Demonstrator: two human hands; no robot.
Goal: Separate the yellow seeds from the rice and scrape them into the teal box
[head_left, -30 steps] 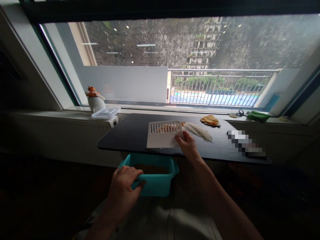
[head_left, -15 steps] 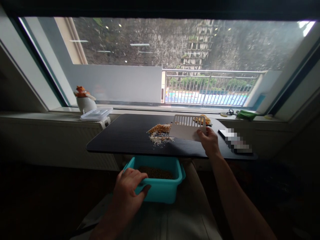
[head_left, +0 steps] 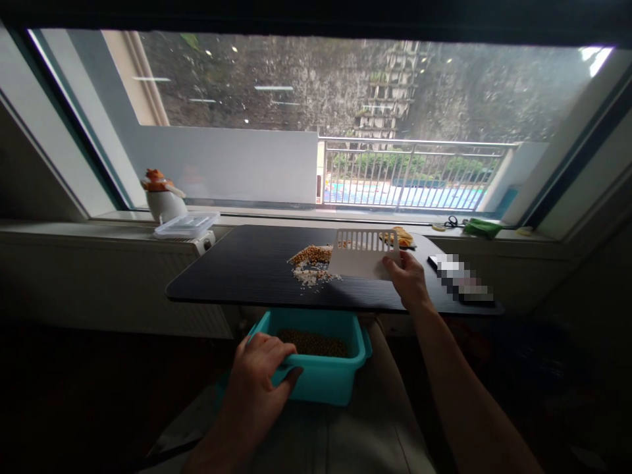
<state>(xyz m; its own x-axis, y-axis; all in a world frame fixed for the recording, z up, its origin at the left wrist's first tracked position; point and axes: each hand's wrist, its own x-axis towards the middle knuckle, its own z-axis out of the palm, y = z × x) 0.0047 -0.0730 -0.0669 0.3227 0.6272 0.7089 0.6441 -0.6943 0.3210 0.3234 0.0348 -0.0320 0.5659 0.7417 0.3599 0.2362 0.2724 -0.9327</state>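
My left hand (head_left: 266,368) grips the near-left rim of a turquoise plastic tub (head_left: 320,385), thumb outside and fingers over the edge. Small brownish grains or beans (head_left: 313,343) cover the tub's floor. In my right hand (head_left: 409,280) is a white slotted scraper (head_left: 363,264), pinched by its right side and tilted above the dark table (head_left: 237,273). Beside and partly behind the scraper lies a pile of yellowish beans (head_left: 311,255). White rice-like grains (head_left: 310,273) are scattered just in front of the beans.
A yellow cloth-like item (head_left: 402,237) lies at the table's back right. Near the right edge is a phone-like dark slab (head_left: 461,280), partly blurred out. On the sill are a white pot (head_left: 165,204), a clear plastic box (head_left: 187,225), scissors (head_left: 450,222) and a green bundle (head_left: 481,228).
The scraper and my right hand have shifted slightly left over the table. The tub and my left hand sit a little farther right in view. The camera has moved slightly.
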